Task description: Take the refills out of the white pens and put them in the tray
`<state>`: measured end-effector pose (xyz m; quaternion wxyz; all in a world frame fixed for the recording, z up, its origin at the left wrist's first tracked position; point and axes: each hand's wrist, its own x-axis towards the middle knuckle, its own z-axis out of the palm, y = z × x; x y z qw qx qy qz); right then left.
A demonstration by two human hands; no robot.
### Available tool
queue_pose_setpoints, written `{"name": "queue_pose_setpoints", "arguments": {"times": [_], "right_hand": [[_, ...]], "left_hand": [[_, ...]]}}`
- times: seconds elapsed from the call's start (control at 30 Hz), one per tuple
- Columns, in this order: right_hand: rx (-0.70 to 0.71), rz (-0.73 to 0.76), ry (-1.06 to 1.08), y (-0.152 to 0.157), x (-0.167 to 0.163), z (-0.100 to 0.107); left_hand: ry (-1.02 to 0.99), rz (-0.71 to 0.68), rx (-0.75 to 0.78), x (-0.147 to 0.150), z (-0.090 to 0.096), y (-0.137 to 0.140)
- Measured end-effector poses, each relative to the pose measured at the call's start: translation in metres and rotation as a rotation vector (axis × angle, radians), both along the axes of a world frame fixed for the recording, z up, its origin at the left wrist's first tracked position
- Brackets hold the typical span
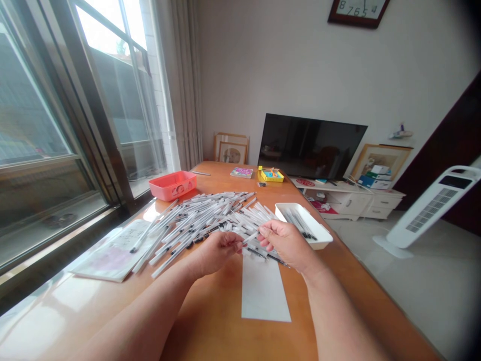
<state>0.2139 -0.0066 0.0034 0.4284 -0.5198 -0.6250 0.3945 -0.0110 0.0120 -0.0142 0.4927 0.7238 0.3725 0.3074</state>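
Over the bench (210, 321), your left hand (218, 252) and right hand (286, 244) had their fingers pinched on one clear tube (251, 238). From there, one white tray (321, 233) sat beside the bench's edge at two o'clock; bare room lay at seven. You had one paper (265, 296) at six, one red box (160, 190) at ten.

Daylight from left window (108, 17) | glare on table (210, 321) | right edge darkened | pens (199, 215) perhaps slightly soft

From where I stand, a slim, pale, translucent pen piece (251, 239) is pinched at both ends, held at a slant by the near edge of a loose heap of clear pen barrels (199, 219), some black-tipped.
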Motion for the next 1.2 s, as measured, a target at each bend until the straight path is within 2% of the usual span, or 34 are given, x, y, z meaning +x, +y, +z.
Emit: {"name": "queue_pose_setpoints", "arguments": {"times": [0.4,0.6,0.7,0.83,0.93,1.03,1.2], "right_hand": [[-0.026,0.040,0.162,-0.006,-0.003,0.011],[-0.027,0.004,0.084,-0.005,-0.002,0.008],[0.027,-0.031,-0.028,-0.003,-0.002,0.003],[0.191,-0.089,-0.197,0.000,-0.003,-0.001],[0.244,-0.102,-0.228,0.001,-0.003,-0.003],[0.212,-0.102,-0.200,0.000,-0.003,-0.003],[0.153,-0.095,-0.029,-0.001,-0.004,0.001]], "left_hand": [[-0.030,-0.038,-0.021,-0.003,0.003,-0.001],[-0.042,-0.031,0.001,-0.002,0.004,-0.002],[-0.027,-0.018,0.029,0.000,0.007,-0.003],[-0.010,-0.006,0.064,0.002,0.008,-0.005],[-0.022,-0.027,0.057,0.002,0.007,-0.005],[-0.038,-0.042,0.045,0.001,0.009,-0.006],[-0.054,-0.019,0.008,-0.001,0.013,-0.006]]}}
